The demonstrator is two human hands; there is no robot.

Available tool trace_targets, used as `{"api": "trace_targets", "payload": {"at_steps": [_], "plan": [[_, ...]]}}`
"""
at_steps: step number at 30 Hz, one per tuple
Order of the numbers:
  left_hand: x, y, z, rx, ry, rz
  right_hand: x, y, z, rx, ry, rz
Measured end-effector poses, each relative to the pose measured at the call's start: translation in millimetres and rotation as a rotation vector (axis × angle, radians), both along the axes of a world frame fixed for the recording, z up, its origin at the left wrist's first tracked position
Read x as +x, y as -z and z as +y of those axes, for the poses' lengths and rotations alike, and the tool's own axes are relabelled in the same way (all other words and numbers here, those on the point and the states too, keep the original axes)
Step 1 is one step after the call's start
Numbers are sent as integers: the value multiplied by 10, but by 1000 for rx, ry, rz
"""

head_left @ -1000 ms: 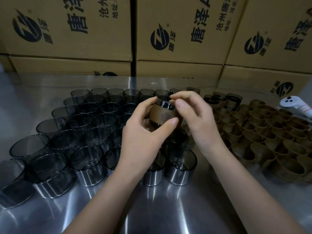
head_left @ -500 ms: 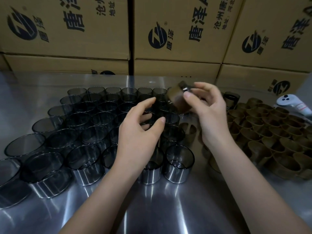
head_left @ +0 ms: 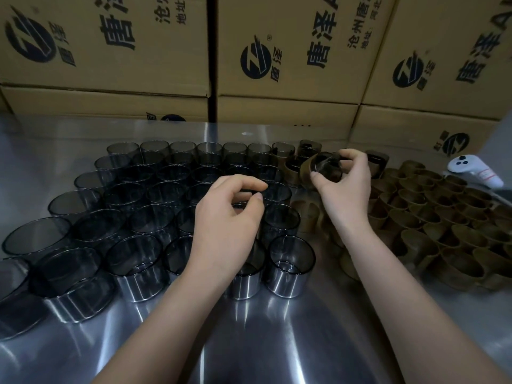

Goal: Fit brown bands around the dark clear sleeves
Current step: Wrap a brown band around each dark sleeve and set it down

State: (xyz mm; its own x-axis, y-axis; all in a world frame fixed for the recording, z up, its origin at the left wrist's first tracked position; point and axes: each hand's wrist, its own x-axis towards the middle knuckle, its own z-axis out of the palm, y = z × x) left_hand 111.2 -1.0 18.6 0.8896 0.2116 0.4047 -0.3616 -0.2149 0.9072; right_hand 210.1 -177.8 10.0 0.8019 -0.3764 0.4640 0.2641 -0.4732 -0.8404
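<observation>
Cardboard boxes (head_left: 110, 51) are standing at twelve o'clock behind the steel table (head_left: 277, 342). Dark clear sleeves (head_left: 133, 253) are crowding nine o'clock, brown bands (head_left: 443, 217) three o'clock. The right hand (head_left: 346, 195) is gripping a tilted banded sleeve (head_left: 318, 169) at one o'clock. The left hand (head_left: 227, 217) is curling its fingers over the sleeves; grip unclear.

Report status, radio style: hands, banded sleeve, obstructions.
Right hand grips banded sleeve, tilted, off the table. Left hand curled over bare sleeves, grip unclear. Nothing in the way.

Bare left grip (head_left: 227, 214), bare right grip (head_left: 346, 195), unsleeved forearms (head_left: 166, 314)
</observation>
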Motion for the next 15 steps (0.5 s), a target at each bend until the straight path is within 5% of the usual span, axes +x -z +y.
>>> {"api": "trace_targets", "payload": {"at_steps": [15], "plan": [[-15, 17, -17, 173, -12, 9, 175, 151, 44, -388, -42, 132]]}}
